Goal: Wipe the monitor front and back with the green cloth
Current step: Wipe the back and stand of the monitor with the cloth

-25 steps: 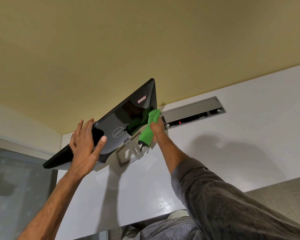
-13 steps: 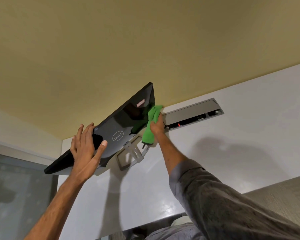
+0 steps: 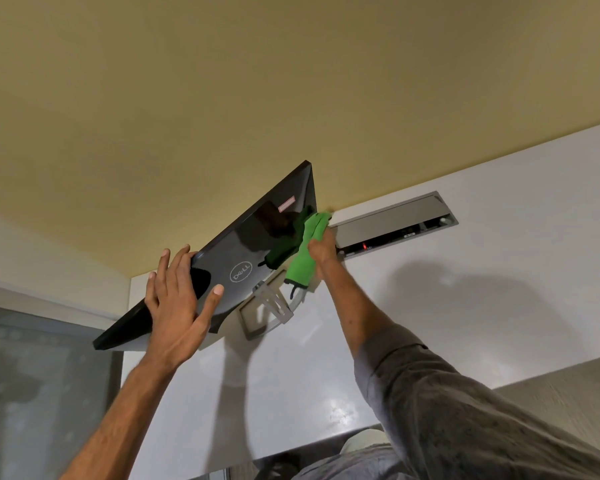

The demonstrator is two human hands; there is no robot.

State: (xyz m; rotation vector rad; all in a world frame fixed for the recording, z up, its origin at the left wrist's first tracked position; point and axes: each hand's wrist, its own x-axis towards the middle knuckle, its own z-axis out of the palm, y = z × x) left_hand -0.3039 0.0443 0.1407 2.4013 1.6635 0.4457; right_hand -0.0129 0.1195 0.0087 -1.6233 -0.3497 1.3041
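The black monitor (image 3: pixel 243 251) shows its glossy back with a round logo, seen at a steep slant on the white desk (image 3: pixel 465 289). My left hand (image 3: pixel 177 299) holds its near edge, fingers over the rim and thumb flat on the back. My right hand (image 3: pixel 321 251) grips the green cloth (image 3: pixel 305 258) and presses it against the back panel near the far end. The cloth's lower end hangs by the silver stand (image 3: pixel 271 306). The screen side is hidden.
A grey cable hatch (image 3: pixel 388 223) with a small red light is set in the desk just beyond my right hand. The yellow wall (image 3: pixel 291 81) stands behind the desk. A glass panel (image 3: pixel 32 393) lies at the left. My grey sleeve (image 3: pixel 465 410) crosses the lower right.
My right hand has slid the green cloth a little further along the monitor's back toward the far end. My left hand keeps its hold on the near edge.
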